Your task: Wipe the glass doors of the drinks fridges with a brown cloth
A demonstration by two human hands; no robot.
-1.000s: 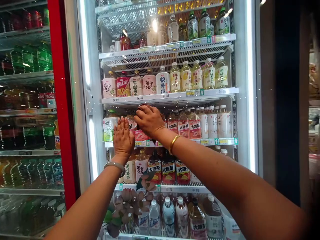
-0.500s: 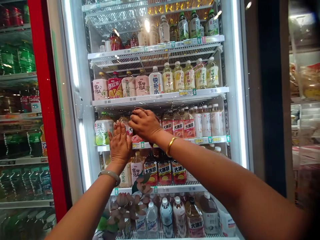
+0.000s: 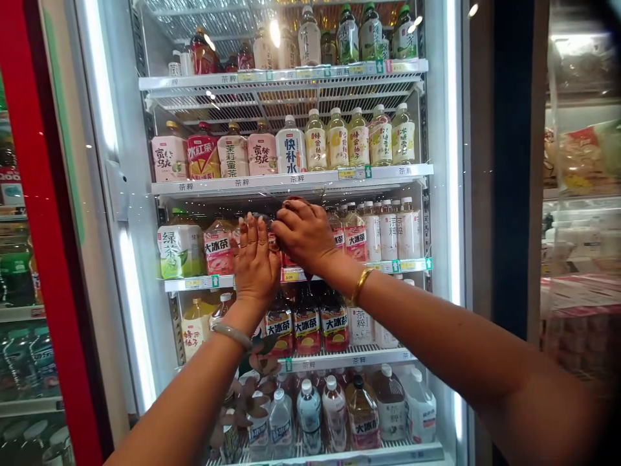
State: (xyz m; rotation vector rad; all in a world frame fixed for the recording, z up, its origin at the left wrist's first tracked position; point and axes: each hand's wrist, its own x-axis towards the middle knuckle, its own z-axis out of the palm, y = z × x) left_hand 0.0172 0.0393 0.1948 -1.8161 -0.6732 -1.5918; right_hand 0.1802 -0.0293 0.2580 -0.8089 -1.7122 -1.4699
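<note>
My left hand (image 3: 256, 259) lies flat with its fingers stretched upward against the glass door (image 3: 334, 188) of a lit drinks cooler. A pale bangle circles that wrist. Just to its right, my right hand (image 3: 306, 236) is closed over a bunched brown cloth (image 3: 294, 199) pressed on the glass. Only small edges of the cloth show above the fingers and below the palm. A gold bangle (image 3: 361, 286) is on the right wrist. Behind the hands stand bottles of pink-labelled iced tea (image 3: 219, 247), partly hidden by my fingers.
Shelves of bottled drinks fill the cooler, with a green-tea bottle (image 3: 180, 252) at the left. A white door frame (image 3: 116, 194) and red panel (image 3: 36, 194) border the left side. Packaged goods (image 3: 582, 259) sit behind glass at the right. Flower-like reflections show low on the door.
Both hands have moved to the right across the glass, uncovering a pink-labelled tea bottle at the left. The camera view has also shifted to the right.
</note>
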